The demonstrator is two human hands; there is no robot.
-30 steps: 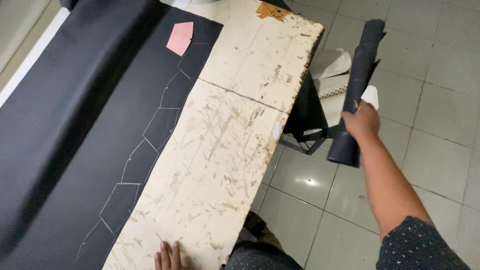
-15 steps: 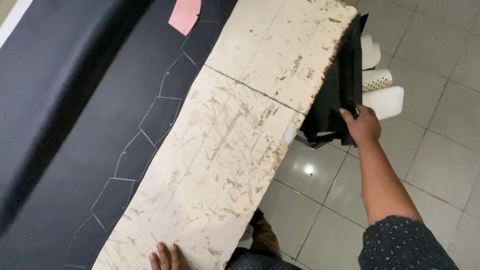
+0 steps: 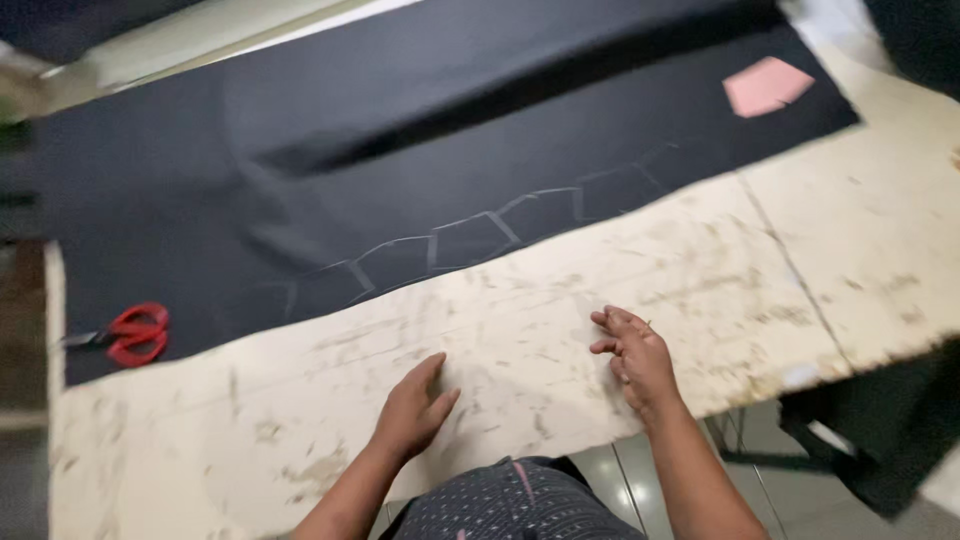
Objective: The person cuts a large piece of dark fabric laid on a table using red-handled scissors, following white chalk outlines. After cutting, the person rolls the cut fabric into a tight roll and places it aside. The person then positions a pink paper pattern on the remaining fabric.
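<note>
The left hand [image 3: 412,410] lies flat, fingers together, on the worn, scratched cream-white wooden tabletop [image 3: 700,290]; the right hand [image 3: 632,357] rests near it on the same board, fingers loosely curled, holding nothing; beyond both spreads a large sheet of black fabric [image 3: 400,150] marked with a row of white chalk outlines [image 3: 480,235]; a small pink paper pattern piece [image 3: 766,85] lies on the cloth at far right; red-handled scissors [image 3: 128,333] sit at its left edge.

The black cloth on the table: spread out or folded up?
Spread out. The black cloth lies open across the table, chalk outlines showing near its edge, with one long crease or fold running across it.
</note>
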